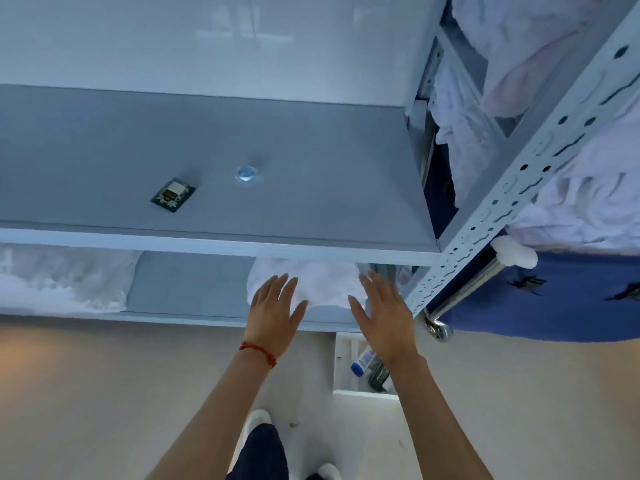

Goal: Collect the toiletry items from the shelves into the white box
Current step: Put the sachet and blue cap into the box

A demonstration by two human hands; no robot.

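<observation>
A dark green sachet [173, 195] and a small clear round cap or jar [246, 174] lie apart on the grey upper shelf [311, 188]. Below it, my left hand [273, 315] and my right hand [382, 313] are stretched out flat with straight fingers, holding nothing, in front of a folded white cloth [322, 282] on the lower shelf. The white box [343, 362] stands on the floor under my right wrist. Inside it lie a white bottle with a blue cap [362, 363] and a dark packet [379, 375], partly hidden by my arm.
White linen [59, 282] lies at the left of the lower shelf. A perforated metal upright [512, 202] frames the shelf's right end. To the right stands a blue cart [554, 299] with a chrome bar, piled with white laundry [588, 202]. My feet are below.
</observation>
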